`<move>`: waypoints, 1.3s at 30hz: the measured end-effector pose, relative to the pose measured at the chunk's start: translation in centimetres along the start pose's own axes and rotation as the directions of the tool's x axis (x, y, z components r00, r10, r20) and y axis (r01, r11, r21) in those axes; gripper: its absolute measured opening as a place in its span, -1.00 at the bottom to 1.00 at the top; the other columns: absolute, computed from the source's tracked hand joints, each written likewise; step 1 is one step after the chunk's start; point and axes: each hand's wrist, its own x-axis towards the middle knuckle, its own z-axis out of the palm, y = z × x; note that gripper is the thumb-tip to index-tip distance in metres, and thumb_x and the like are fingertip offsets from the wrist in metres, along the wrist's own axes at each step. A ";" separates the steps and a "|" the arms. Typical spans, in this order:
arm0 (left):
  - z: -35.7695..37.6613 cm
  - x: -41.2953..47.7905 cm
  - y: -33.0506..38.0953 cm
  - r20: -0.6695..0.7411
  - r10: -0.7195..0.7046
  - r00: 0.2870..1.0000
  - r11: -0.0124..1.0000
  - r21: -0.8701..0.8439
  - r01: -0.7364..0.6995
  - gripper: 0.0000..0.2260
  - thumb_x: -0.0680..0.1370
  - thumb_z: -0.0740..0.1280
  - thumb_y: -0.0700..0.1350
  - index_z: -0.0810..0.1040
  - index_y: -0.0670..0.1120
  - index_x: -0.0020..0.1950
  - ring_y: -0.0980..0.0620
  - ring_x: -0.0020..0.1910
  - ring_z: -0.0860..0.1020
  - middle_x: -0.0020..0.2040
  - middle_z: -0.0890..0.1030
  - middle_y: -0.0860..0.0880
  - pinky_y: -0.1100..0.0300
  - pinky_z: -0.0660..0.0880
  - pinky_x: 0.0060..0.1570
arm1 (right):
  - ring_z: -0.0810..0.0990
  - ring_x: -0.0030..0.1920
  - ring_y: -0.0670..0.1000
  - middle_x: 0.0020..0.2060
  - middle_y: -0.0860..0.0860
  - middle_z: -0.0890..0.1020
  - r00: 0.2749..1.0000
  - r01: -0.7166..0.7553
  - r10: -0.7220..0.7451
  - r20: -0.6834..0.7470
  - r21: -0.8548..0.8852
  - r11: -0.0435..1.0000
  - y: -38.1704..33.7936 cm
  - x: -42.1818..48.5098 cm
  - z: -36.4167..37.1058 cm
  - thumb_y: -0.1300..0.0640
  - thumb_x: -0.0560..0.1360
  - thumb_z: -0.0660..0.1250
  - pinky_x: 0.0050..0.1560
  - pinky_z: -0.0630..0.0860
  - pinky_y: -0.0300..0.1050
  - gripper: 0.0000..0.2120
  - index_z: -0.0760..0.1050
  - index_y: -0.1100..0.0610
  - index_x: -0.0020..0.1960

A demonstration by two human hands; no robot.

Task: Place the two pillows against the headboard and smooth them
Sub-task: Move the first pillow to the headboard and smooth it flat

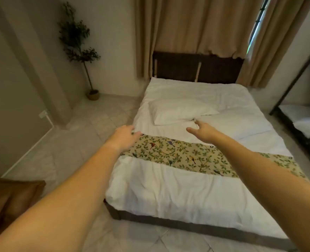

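Two white pillows lie flat in the middle of the bed, well short of the dark headboard (196, 69). The left pillow (179, 111) lies tilted; the right pillow (241, 122) sits beside it, its corner under the left one's edge. My right hand (200, 131) reaches out with fingers apart, its fingertips at the near corner of the left pillow. My left hand (125, 136) hovers open over the bed's left edge, by the end of the floral bed runner (187, 155). Neither hand holds anything.
White bedding (168, 188) covers the bed. Beige curtains (196, 24) hang behind the headboard. A potted tree (81, 51) stands in the far left corner. A black metal bunk frame (299, 113) stands at the right. A brown cushion (10, 200) sits near left on the tiled floor.
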 end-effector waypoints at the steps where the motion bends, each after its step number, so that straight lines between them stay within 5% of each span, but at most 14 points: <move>1: -0.8 -0.4 -1.4 0.000 0.003 1.000 1.000 0.007 -0.003 -0.40 0.68 0.16 0.24 0.36 -0.11 0.61 -0.18 0.53 0.35 0.56 0.38 -0.16 -0.05 0.33 0.48 | 0.29 0.56 0.21 0.63 0.12 0.22 1.000 0.013 -0.013 0.001 0.005 1.000 -1.4 0.0 1.0 -0.39 0.56 0.18 0.50 0.30 0.13 -0.14 0.10 0.11 0.66; 6: -4.1 -1.1 -8.3 0.024 -0.006 1.000 1.000 0.019 0.005 -0.40 0.69 0.16 0.24 0.34 -0.09 0.62 -0.17 0.56 0.31 0.60 0.33 -0.14 -0.04 0.29 0.50 | 0.47 0.42 0.25 0.59 0.17 0.30 0.999 -0.040 0.039 0.033 0.019 0.999 -8.2 -0.5 5.5 -0.38 0.56 0.19 0.41 0.40 0.17 -0.16 0.14 0.08 0.65; 19: -6.4 11.0 -19.0 0.028 0.032 0.999 0.999 -0.037 -0.031 -0.45 0.68 0.16 0.23 0.40 -0.03 0.58 -0.15 0.51 0.38 0.55 0.41 -0.11 -0.09 0.33 0.49 | 0.55 0.33 0.26 0.53 0.18 0.38 0.999 -0.033 0.035 0.036 -0.052 0.998 -18.2 10.9 13.5 -0.41 0.54 0.18 0.33 0.48 0.21 -0.17 0.16 0.05 0.64; 39: -14.3 38.4 -31.1 0.228 0.161 0.960 0.986 0.006 -0.166 -0.45 0.68 0.15 0.23 0.36 -0.01 0.61 -0.13 0.50 0.39 0.57 0.38 -0.07 -0.14 0.38 0.46 | 0.38 0.48 0.26 0.60 0.12 0.26 0.981 -0.195 0.195 -0.010 0.022 0.981 -33.5 31.2 18.6 -0.34 0.57 0.18 0.42 0.38 0.21 -0.22 0.12 0.03 0.65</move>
